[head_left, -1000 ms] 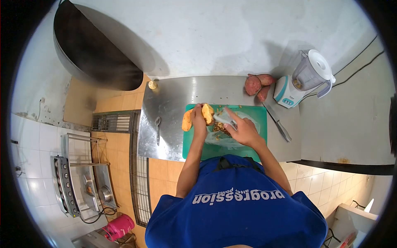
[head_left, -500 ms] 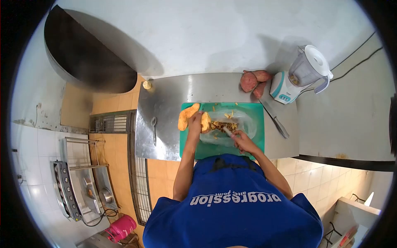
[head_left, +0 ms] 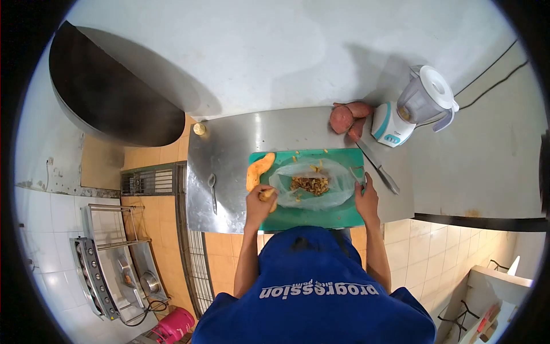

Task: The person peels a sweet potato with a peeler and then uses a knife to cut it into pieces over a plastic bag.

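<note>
My left hand [head_left: 259,205] is closed around a peeled orange-fleshed sweet potato [head_left: 268,195] at the left edge of the green cutting board [head_left: 312,219]. Just above that hand, a longer peeled sweet potato [head_left: 259,171] lies along the board's left side. At the board's right edge, my right hand [head_left: 367,202] has its thumb and forefinger apart, close to a small thin tool [head_left: 356,168] whose kind is unclear. Between my hands a clear plastic bag [head_left: 281,182] is spread on the board, with a heap of peelings [head_left: 311,184] on it.
Unpeeled sweet potatoes [head_left: 342,120] sit at the back beside a blender [head_left: 395,126]. A knife [head_left: 385,176] lies right of the board on the steel table [head_left: 229,143]. A spoon [head_left: 213,194] lies to the left, and a small round container [head_left: 199,128] stands at the back-left corner.
My left hand has drawn back toward me with the sweet potato. My right hand has left the peelings and moved right to the board's edge, uncovering the heap.
</note>
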Demonstrator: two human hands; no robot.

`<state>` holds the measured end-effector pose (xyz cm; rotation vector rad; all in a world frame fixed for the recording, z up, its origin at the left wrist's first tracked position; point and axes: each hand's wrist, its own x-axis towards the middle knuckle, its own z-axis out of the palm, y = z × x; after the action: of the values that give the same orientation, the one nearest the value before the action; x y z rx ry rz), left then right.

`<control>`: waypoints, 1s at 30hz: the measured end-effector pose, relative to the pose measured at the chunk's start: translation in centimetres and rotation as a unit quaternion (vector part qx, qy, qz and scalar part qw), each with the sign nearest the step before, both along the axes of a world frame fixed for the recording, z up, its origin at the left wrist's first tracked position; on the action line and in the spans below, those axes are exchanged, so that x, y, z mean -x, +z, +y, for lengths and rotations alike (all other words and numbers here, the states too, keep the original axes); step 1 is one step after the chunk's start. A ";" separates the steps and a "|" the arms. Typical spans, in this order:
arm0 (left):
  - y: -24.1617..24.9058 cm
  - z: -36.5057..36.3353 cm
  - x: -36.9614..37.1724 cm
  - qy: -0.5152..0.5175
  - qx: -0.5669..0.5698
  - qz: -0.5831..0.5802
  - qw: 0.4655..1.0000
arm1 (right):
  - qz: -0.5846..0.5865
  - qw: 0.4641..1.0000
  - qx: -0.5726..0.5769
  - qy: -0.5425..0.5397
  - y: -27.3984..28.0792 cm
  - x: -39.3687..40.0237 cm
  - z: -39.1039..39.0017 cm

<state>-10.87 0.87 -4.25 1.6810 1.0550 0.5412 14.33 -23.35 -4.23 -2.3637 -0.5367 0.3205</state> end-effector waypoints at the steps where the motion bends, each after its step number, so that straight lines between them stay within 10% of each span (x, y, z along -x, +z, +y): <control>1: -0.5 -0.6 -0.3 -0.027 -0.001 -0.028 0.999 | -0.001 1.000 0.000 0.002 -0.6 -0.1 0.4; 10: -1.1 -0.7 -2.1 -0.061 -0.143 0.009 0.988 | -0.182 0.967 0.178 0.024 -3.2 0.3 2.8; 18: -2.9 -0.3 -3.6 -0.146 -0.356 0.074 0.920 | -0.088 0.979 -0.045 0.179 -1.0 2.1 8.9; 30: -1.6 1.7 -9.9 -0.194 -0.369 0.110 0.902 | -0.061 0.971 -0.164 0.162 -1.5 -0.3 12.4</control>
<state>-0.98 2.53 -5.86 2.6011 0.6526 0.5249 14.61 -10.94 -5.69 -1.9816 -0.9614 0.2111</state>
